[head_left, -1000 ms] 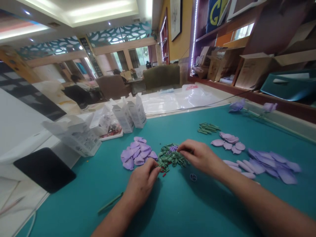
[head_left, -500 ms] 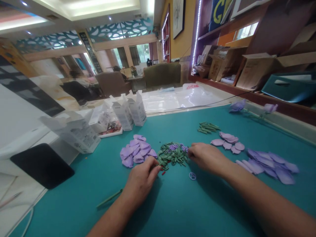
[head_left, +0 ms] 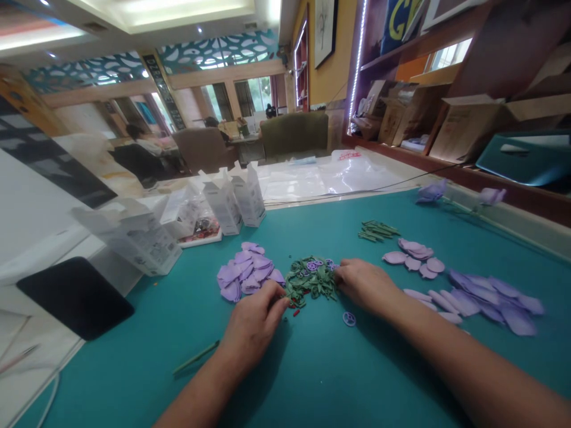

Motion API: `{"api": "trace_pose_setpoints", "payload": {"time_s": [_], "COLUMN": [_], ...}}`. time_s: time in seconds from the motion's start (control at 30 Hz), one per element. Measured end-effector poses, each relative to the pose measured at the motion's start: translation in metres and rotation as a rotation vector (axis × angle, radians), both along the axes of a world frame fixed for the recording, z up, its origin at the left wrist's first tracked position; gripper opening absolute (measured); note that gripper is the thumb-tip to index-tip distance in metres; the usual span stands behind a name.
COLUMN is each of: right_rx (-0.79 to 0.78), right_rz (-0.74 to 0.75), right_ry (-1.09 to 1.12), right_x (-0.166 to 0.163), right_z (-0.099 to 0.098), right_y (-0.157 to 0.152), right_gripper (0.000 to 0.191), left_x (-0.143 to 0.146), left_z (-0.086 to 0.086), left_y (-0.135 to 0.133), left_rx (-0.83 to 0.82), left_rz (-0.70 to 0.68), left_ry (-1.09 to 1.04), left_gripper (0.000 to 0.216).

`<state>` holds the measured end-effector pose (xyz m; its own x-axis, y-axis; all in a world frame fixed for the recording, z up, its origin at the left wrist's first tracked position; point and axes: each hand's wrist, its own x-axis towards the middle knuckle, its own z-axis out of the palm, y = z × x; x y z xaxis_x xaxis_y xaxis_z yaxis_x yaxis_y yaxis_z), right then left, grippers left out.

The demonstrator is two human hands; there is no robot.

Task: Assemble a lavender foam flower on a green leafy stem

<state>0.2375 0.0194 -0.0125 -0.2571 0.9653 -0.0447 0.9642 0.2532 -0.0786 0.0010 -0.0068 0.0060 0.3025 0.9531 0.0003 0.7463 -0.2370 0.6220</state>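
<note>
My left hand [head_left: 255, 320] is at the lower left edge of a pile of small green plastic pieces [head_left: 312, 282], thumb and forefinger pinched together. What they hold, if anything, is too small to make out. My right hand [head_left: 363, 286] reaches the pile's right edge with its fingers curled, their tips hidden. Purple wheel-shaped pieces [head_left: 313, 266] rest on top of the pile. One loose purple wheel [head_left: 349, 319] lies on the mat below my right hand. Tiny red pieces [head_left: 297, 312] are near my left fingertips. Purple petals [head_left: 250, 272] are heaped beyond my left hand.
On the green mat [head_left: 307, 380] lie green stems [head_left: 378, 230], pale petals [head_left: 414, 255], larger purple petals [head_left: 495, 300] and a single green stick [head_left: 196, 359]. Open white boxes [head_left: 247, 196] stand at back left, near a black tablet-like slab [head_left: 75, 298]. Purple flowers [head_left: 432, 191] lie back right.
My right hand has shifted slightly left, closer against the green pile. More pale petals now show beside its forearm. My left hand stays almost in place, still pinched.
</note>
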Motion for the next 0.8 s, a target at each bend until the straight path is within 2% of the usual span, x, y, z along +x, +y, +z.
{"api": "trace_pose_setpoints", "payload": {"time_s": [0.33, 0.6, 0.67, 0.8], "right_rx": [-0.008, -0.010, 0.008, -0.082], "right_rz": [-0.006, -0.085, -0.075, 0.045], "right_ry": [-0.022, 0.024, 0.143, 0.640], "right_x": [0.000, -0.003, -0.006, -0.018], "right_z": [0.001, 0.006, 0.012, 0.018], "right_y": [0.000, 0.000, -0.003, -0.015], "right_gripper": [0.020, 0.015, 0.012, 0.007], "left_x": [0.003, 0.006, 0.006, 0.006], "left_z": [-0.002, -0.003, -0.004, -0.009], "left_y": [-0.002, -0.004, -0.004, -0.005], "left_rx": [-0.010, -0.017, -0.012, 0.012], "left_rz": [-0.034, -0.080, -0.084, -0.101], "left_ry": [0.011, 0.020, 0.016, -0.002], "left_gripper": [0.021, 0.018, 0.018, 0.017]}}
